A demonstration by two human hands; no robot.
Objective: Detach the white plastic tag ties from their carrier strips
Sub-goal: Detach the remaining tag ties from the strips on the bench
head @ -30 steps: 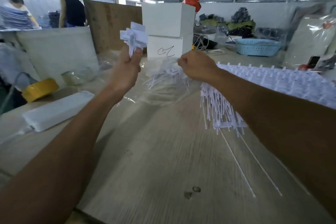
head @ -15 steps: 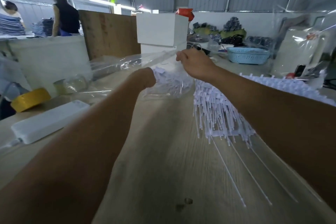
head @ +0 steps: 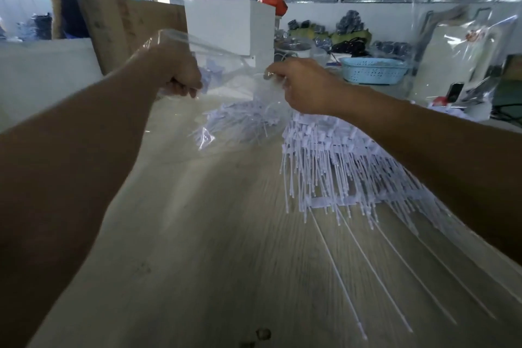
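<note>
**Both hands at the mouth of a clear bag of loose tag ties**

The left hand (head: 180,73) is at centre left of the frame, inside the mouth of a clear plastic bag (head: 226,99); its fingers are curled, and the film drapes over its knuckles. Whether that grip holds white pieces is hard to tell through the blur, though a few pale scraps show just right of it. The right hand (head: 305,87), at centre, pinches the bag's opposite edge between thumb and fingers, its grip clamped on the film and holding the mouth apart.

Inside the bag, low against the table (head: 211,248), lies a heap of loose white tag ties (head: 243,121). Just right of the bag, under the right forearm, a thick pile of ties on carrier strips (head: 339,167) fans toward the lower right, with long thin white runners (head: 364,263) reaching toward the bottom edge.

Behind the hands stands a white box (head: 231,25), with a brown board (head: 130,25) to its left. At upper right sit a light blue basket (head: 372,72) and a large clear-wrapped package (head: 463,54).
</note>
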